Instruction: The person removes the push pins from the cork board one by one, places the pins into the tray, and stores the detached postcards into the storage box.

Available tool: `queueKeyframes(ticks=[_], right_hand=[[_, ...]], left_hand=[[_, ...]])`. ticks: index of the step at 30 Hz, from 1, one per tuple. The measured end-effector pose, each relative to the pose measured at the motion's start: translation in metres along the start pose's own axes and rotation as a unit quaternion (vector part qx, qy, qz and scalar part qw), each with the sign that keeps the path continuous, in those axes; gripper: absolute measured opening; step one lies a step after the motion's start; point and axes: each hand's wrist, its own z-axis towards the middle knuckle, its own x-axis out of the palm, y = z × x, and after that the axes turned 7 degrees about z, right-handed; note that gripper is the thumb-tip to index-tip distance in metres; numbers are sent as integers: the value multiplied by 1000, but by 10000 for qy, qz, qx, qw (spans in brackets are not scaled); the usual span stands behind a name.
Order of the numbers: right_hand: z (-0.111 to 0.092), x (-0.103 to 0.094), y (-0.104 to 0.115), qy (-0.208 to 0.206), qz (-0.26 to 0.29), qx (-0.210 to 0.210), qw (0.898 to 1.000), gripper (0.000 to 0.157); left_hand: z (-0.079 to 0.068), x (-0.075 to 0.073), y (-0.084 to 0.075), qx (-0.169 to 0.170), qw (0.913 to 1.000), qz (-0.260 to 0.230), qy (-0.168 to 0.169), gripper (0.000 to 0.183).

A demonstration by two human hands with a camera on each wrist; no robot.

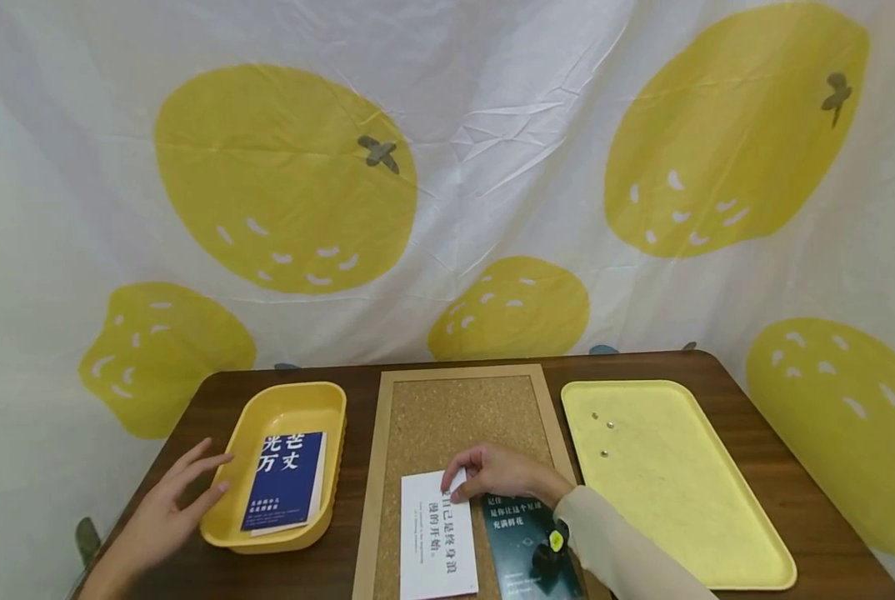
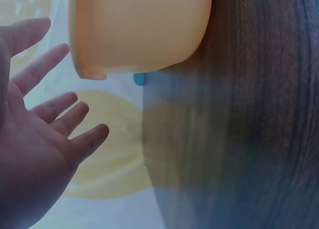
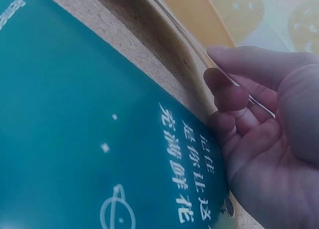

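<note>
In the head view, my right hand (image 1: 496, 473) pinches the top right corner of a white card (image 1: 432, 550) with printed characters, over the lower part of a framed cork board (image 1: 458, 417). The right wrist view catches that card nearly edge-on between thumb and fingers. Just right of it a dark teal card (image 1: 526, 533) lies on the board, partly hidden by my wrist. A small round metallic piece (image 3: 229, 207) shows at this card's top edge. My left hand (image 1: 164, 510) has its fingers spread beside the left rim of a yellow basket (image 1: 286, 400), holding nothing.
Inside the basket rests a blue card (image 1: 286, 483) over a lighter one. A pale yellow tray (image 1: 687, 483) at the right carries several small metallic pieces near its left side. Everything stands on a dark wooden table (image 1: 361, 408) before a lemon-patterned curtain (image 1: 477, 192).
</note>
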Motion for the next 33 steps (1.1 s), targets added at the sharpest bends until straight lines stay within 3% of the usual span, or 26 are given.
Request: queueKeyframes(ticks=[6,9,17,27,33], right_hand=[[0,0,-1,-12,14,1,10000,12],[0,1,-1,-22,-32,-23,10000,12],[0,1,-1,-60,-23,10,10000,12],[0,2,-4,-80,-3,12,10000,12],[0,1,-3,-84,-4,9,10000,12]], left_hand=[[3,0,6,-710,9949,-196,688,51],[4,0,9,-912,9911,-270,931,57],[10,0,17,-1287,9812,-579,1315,63],[13,6,27,-2041,9579,-820,1844,76],[14,8,26,-2092,9551,-976,1860,76]])
